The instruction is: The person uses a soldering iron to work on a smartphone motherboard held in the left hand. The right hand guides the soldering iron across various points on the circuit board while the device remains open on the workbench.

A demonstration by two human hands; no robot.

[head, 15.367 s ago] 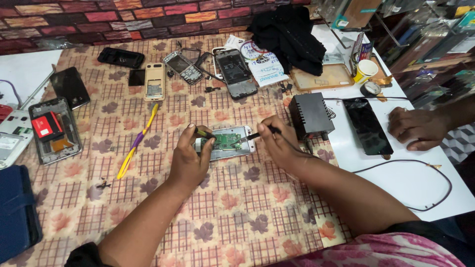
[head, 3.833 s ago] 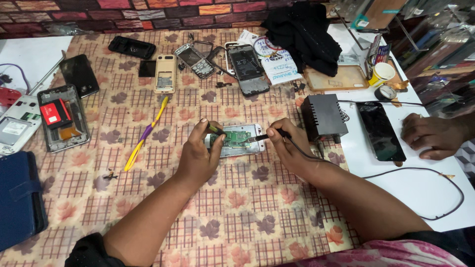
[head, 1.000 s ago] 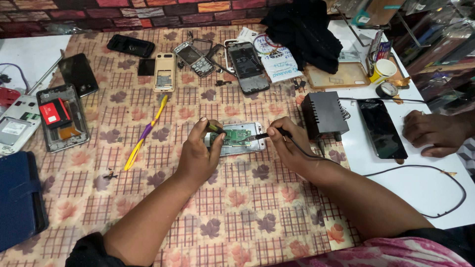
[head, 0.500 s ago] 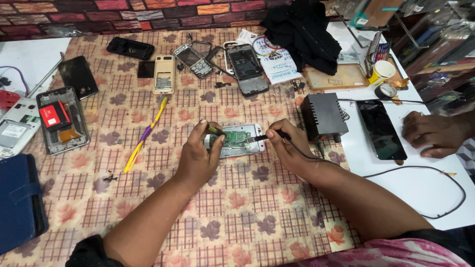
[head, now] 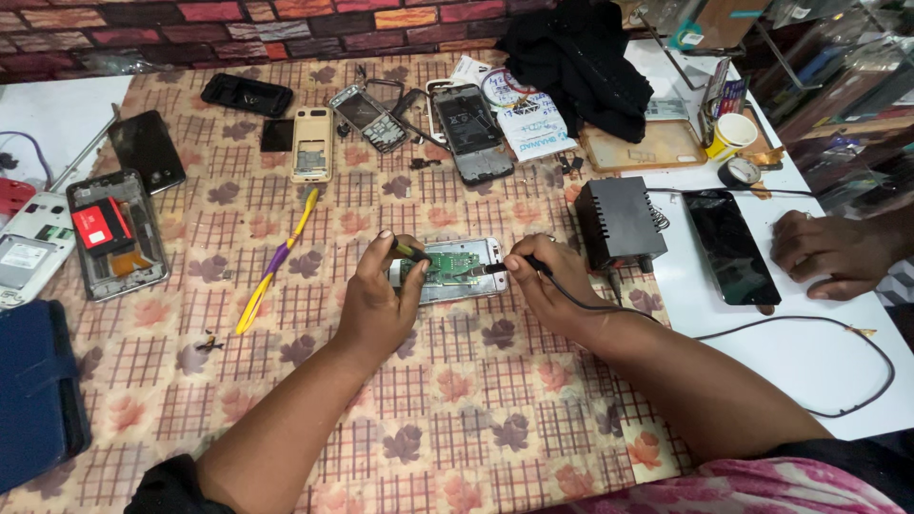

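An opened phone with a green circuit board (head: 455, 269) lies on the flowered tablecloth (head: 428, 409) in the middle of the head view. My left hand (head: 376, 305) pinches a small dark tool with a yellow tip (head: 411, 252) against the board's left end. My right hand (head: 547, 281) grips a thin black soldering iron (head: 505, 267) with its tip on the board's right side. Its black cord (head: 609, 309) trails right across the white table.
A black box-shaped power unit (head: 619, 224) stands right of my hands. Another person's hand (head: 824, 252) rests by a dark phone (head: 728, 246). Several phone shells (head: 471, 119) lie at the back, a yellow-purple tool (head: 276, 262) and an opened phone (head: 114, 233) left, a blue case (head: 38, 390).
Both hands have stayed on the circuit board throughout; only the camera's view has shifted slightly. The other person's hand has stayed at the right.
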